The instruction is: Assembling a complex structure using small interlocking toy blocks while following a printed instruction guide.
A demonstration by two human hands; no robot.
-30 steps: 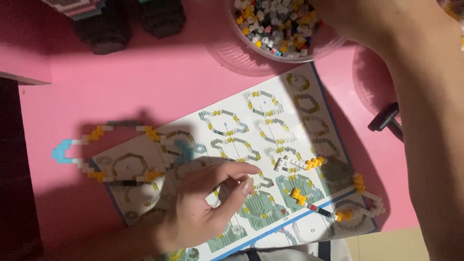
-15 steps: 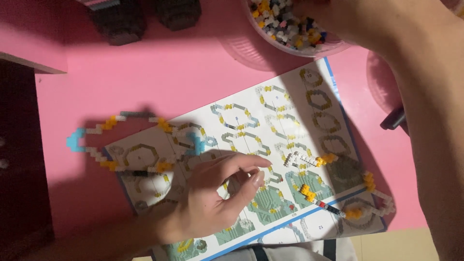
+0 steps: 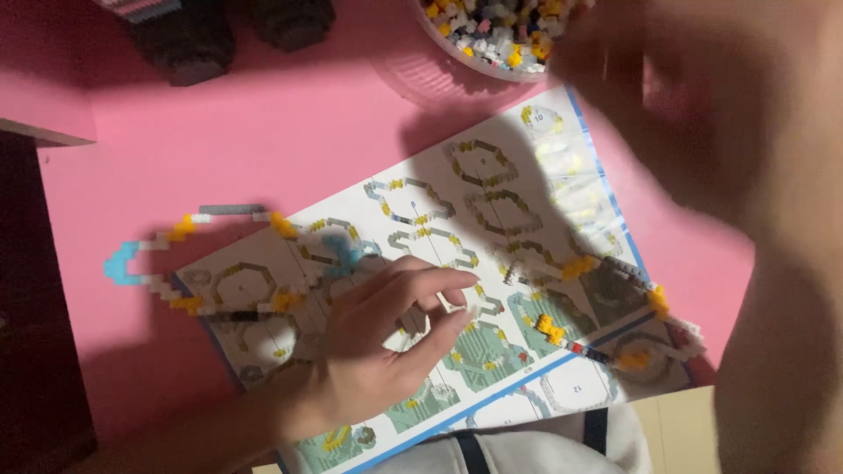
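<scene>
Head view: left hand [image 3: 382,342] is pinching thumb and fingertips [image 3: 464,283] together over the sheet [image 3: 421,219]; whether it is gripping a brick, cannot tell; right hand [image 3: 694,132] is blurring by the bowl [image 3: 457,53].

Left hand [image 3: 378,351] on instruction sheet [image 3: 457,263], fingertips pinched.

An instruction sheet [image 3: 492,263] lies slantwise on the table [image 3: 263,132], running from the near left to the far right. A bowl of small bricks [image 3: 500,35] stands on the table just beyond the sheet's far right corner. A ring of joined bricks [image 3: 202,263] lies to the left, partly on the sheet's left end and partly on the table. A second chain of bricks [image 3: 615,316] rests on the sheet's right part. The left hand [image 3: 378,351] lies over the near middle of the sheet, between the two brick pieces. The right hand [image 3: 667,114] hangs above the sheet's far right, beside the bowl. Two dark blocks [image 3: 228,35] stand at the table's far left.
</scene>
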